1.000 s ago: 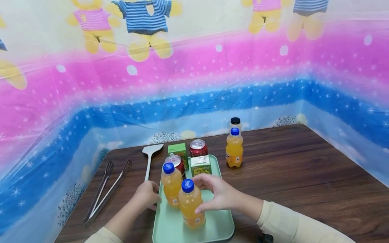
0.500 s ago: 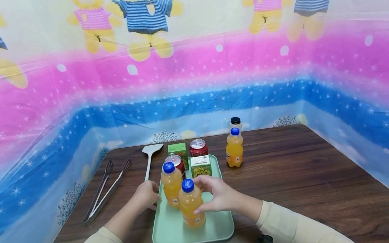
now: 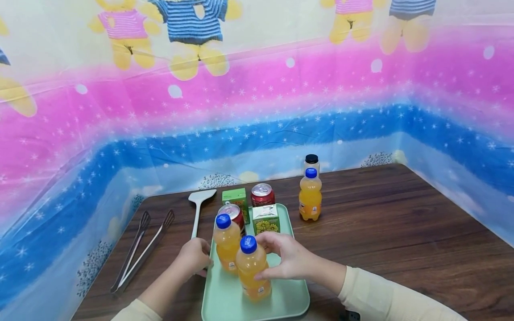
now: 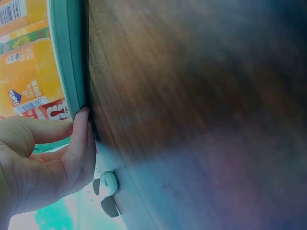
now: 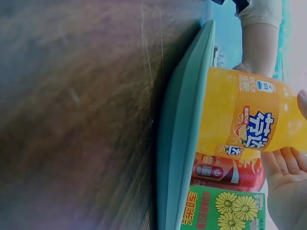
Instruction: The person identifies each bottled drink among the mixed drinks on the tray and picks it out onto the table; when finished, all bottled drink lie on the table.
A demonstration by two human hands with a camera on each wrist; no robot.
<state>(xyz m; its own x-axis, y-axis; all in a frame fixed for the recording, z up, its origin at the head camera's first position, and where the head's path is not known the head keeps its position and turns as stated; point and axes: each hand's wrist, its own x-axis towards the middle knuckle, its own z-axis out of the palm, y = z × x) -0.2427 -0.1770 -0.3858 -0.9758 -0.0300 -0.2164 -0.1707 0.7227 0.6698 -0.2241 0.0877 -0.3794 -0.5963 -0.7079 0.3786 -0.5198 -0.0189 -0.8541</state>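
My right hand (image 3: 287, 258) holds an orange soda bottle (image 3: 252, 278) with a blue cap, upright on the near part of a pale green tray (image 3: 289, 307). In the head view its thumb lies on the bottle's near side and its fingers reach behind. My left hand (image 3: 193, 258) pinches the tray's left rim, thumb and fingertips at the edge in the left wrist view. Just behind the held bottle stands a second orange soda bottle (image 3: 226, 249). Farther up the tray are a red can (image 3: 238, 213) and a green drink carton (image 3: 266, 221) with yellow flowers.
Behind the tray's far end stand another red can (image 3: 263, 195) and a green carton (image 3: 234, 197). To the right, an orange soda bottle (image 3: 310, 198) stands before a black-capped bottle (image 3: 311, 159). Left lie a white spatula (image 3: 196, 209) and metal tongs (image 3: 134, 258) on the wooden table (image 3: 381, 223).
My right thumb has shifted slightly left on the bottle. The left hand, tray and drinks look the same as before.
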